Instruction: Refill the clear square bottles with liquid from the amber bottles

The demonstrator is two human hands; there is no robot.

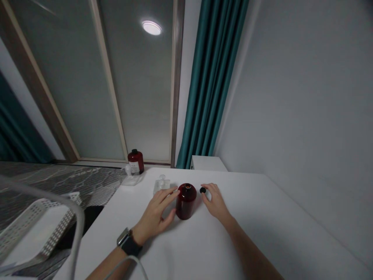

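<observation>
A dark red bottle (186,202) stands upright on the white table, its neck uncapped. At the bottle's left side is my left hand (157,210), fingers spread and not wrapped around it. The fingertips reach the bottle's shoulder, and the thumb lies close to its lower side. To the right of the bottle, my right hand (215,202) pinches a small black cap (203,190) between thumb and fingers, apart from the neck. Behind my left hand sits a clear glass bottle (161,184) with a rounded stopper, partly hidden.
Another red bottle (135,162), black-capped and labelled, stands at the table's far left corner near a second clear bottle (129,177). Left of the table are a white perforated basket (43,252) and a grey curved tube (78,221). A wall borders the right side.
</observation>
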